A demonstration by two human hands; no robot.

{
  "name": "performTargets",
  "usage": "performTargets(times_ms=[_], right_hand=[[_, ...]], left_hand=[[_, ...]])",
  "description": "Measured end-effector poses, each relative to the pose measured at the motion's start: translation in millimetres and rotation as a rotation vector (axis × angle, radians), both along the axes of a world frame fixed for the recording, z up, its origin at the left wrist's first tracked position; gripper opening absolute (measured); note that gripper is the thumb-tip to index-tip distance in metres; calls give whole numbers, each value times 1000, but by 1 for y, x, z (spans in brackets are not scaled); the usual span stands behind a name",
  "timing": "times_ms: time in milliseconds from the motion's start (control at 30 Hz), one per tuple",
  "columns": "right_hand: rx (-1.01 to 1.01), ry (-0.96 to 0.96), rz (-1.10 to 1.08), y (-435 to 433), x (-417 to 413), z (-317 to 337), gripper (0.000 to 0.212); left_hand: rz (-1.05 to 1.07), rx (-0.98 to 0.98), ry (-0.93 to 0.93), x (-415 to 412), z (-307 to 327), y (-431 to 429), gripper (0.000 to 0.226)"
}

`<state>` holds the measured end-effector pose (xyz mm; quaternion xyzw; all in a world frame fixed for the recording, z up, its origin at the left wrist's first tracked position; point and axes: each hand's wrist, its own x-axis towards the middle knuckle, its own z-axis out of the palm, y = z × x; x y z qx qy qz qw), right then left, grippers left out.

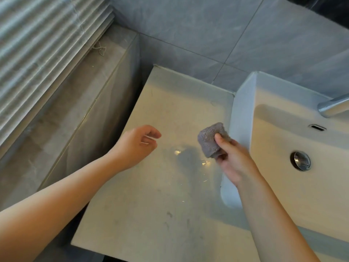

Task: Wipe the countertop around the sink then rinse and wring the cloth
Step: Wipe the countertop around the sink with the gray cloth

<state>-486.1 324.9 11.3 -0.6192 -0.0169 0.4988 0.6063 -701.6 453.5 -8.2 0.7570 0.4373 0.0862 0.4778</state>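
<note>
Just beside the sink (243, 110), right fingers (221, 141) grip the cloth (210, 136); left fingers (153, 133) curl loosely over the countertop (160, 195).

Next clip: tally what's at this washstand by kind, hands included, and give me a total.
Hands: 2 (left hand, right hand)
Cloth: 1
Countertop: 1
Sink: 1
Faucet: 1
Drain plug: 1
Total: 7
</note>
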Motion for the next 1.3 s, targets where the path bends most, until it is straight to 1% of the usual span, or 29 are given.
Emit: performTargets(times_ms=[100,133,200,267,300,367,433,533,600,667,767,833,933,1033,1133,1167,1200,1233,1300], right_hand=[[-264,-759,81,-2,15,-19,29],[-324,-946,125,-2,17,-27,27],[-437,-1202,206,-2,16,-44,28],[-556,-1356,224,-1,12,-57,26],[-591,-1402,219,0,9,-62,24],[-630,-1430,222,0,4,-70,24],[-641,-1379,218,1,3,-79,28],[-664,-1322,230,3,4,-84,51],[-712,-1351,286,2,4,-86,55],[-741,-1381,298,-1,4,-92,48],[-708,-1413,263,-6,-1,-102,27],[-704,-1404,218,-12,-8,-107,18],[-657,-1365,138,-27,-35,-111,18],[-545,-1315,159,-43,-62,-111,24],[-404,-1124,203,-54,-73,-99,15],[-375,-1086,183,-57,-74,-93,11],[-363,-1088,138,-59,-71,-90,8],[-357,-1101,81,-60,-66,-87,9],[-385,-1130,-11,-56,-52,-86,26]], left_hand=[[-122,180,176,-13,-28,1,23],[-152,222,211,-16,-36,-1,24],[-178,269,225,-21,-49,-6,25],[-195,317,199,-25,-59,-10,24],[-205,340,191,-27,-63,-10,23],[-214,361,174,-32,-68,-11,21],[-223,355,152,-35,-71,-10,20],[-236,350,127,-39,-75,-9,19],[-245,355,111,-40,-77,-8,19],[-253,367,98,-40,-78,-7,18],[-247,396,95,-41,-79,-4,21],[-253,428,112,-42,-80,-3,24],[-264,462,160,-44,-83,-1,28],[-274,455,171,-47,-87,-3,31],[-287,458,166,-51,-90,-5,30],[-289,461,162,-53,-91,-5,29],[-292,462,158,-54,-92,-5,28],[-293,460,154,-55,-92,-5,28],[-291,454,147,-57,-93,-6,27]])
